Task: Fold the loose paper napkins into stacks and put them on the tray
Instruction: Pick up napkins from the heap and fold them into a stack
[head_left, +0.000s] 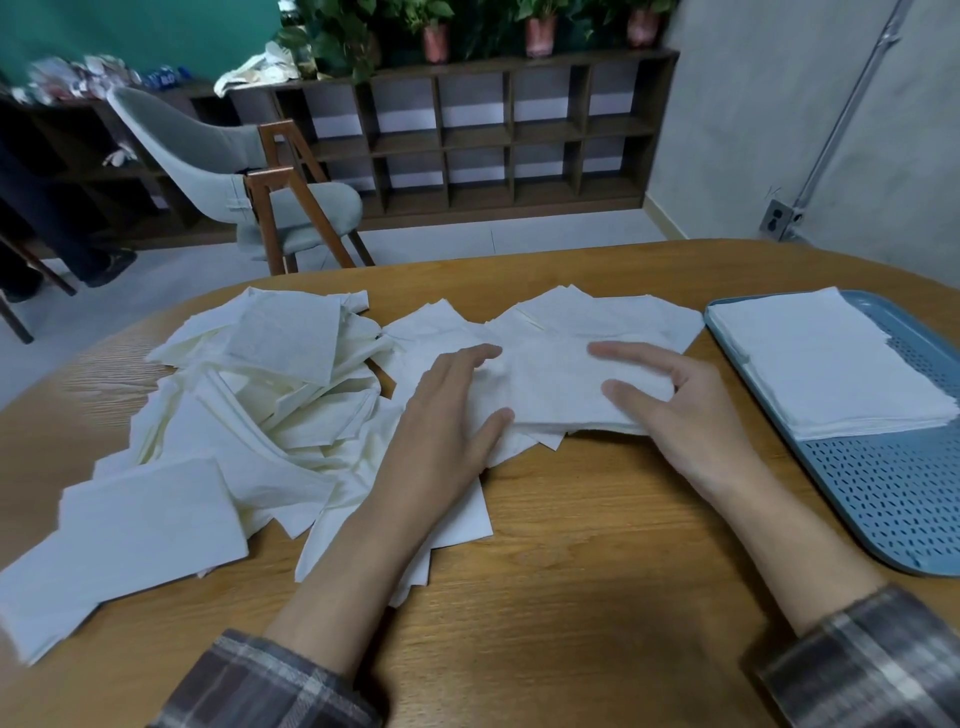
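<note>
One finished stack (826, 364) is seen on the far part of the blue tray (893, 499), at the right of the wooden table (571, 571). The near part of the tray is bare. The task is judged to be partly done, probably less than half.

A second batch, the fold (556, 384), is being worked at table centre. The left hand (441, 415) is laid on its left edge, fingers spread and flat, with the thumb at the near edge. The right hand (670, 410) is set at its right edge, fingers curved, with the thumb on top of the paper and the other fingertips above the far side. Whether the right hand pinches the fold or only presses on it cannot be told; no lift off the table is evident.

Still to be done: a large loose pile (249, 405) is spread over the left of the table, with further sheets lying under and beyond the fold. All of it is unsorted.

Limits of observation: the count of sheets in either stack cannot be read. The tray's right edge is cut off by the frame. The pile's near left corner is blurred and runs out of view. Sheets beneath the left forearm are hidden. Both sleeves (270, 686) are cropped at the bottom.
</note>
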